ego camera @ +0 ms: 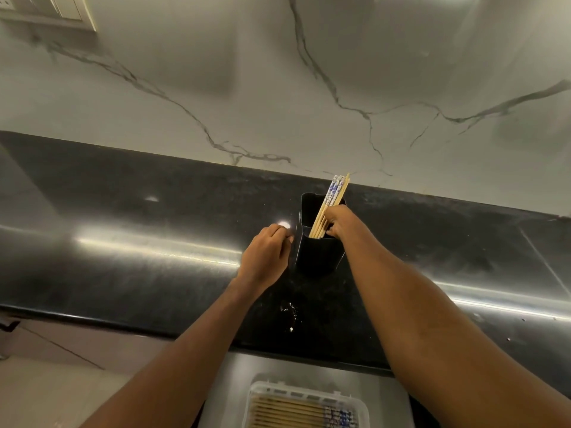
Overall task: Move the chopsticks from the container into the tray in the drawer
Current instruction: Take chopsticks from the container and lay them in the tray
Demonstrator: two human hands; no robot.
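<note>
At a dark counter (123, 242), a person reaches into a black container (318, 251) standing upright near the marble wall (278, 88). The right hand (338, 222) closes around a bundle of chopsticks (330, 205), fingers curled together on the shafts at the container's mouth, the patterned tops leaning up and away. The left hand (267, 257) rests against the container's left side, fingers loosely curled with the tips at its edge, apparently to steady it while the bundle is lifted; whether they actually press the wall cannot be told. Below the counter edge, an open drawer (222, 396) holds a clear tray (256, 393) where other chopsticks already lie flat, suggesting the job is partly done.
</note>
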